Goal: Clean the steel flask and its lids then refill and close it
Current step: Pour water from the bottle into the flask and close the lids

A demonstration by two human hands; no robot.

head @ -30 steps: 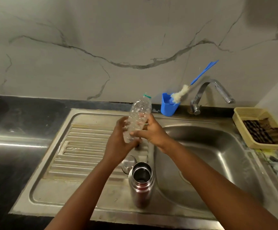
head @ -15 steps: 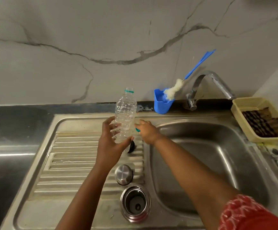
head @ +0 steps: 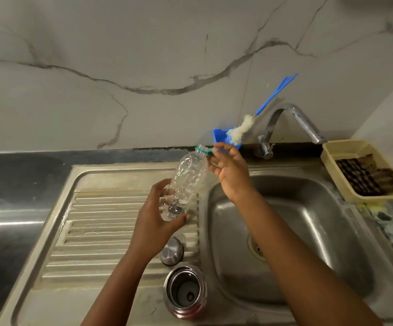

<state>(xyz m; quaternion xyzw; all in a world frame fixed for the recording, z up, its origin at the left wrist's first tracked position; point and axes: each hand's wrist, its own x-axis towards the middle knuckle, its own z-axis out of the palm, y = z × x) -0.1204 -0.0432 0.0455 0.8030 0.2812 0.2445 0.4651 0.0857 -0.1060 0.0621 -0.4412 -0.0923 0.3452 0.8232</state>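
Head view — one flask point(head: 185, 291), one bottle point(head: 186, 182)

A dark tabletop point(head: 14, 184) runs below a marbled wall and carries a steel sink unit point(head: 120, 170). On the unit's ribbed drainboard point(head: 101, 231) a steel lid point(head: 171, 254) lies just behind an open steel flask point(head: 185, 291), which stands upright near the front edge. The basin point(head: 308, 231) lies to the right. At the back a blue holder point(head: 221, 137) with a brush point(head: 240, 130) stands beside the tap point(head: 284, 123). A beige tray point(head: 331, 156) sits at the right.
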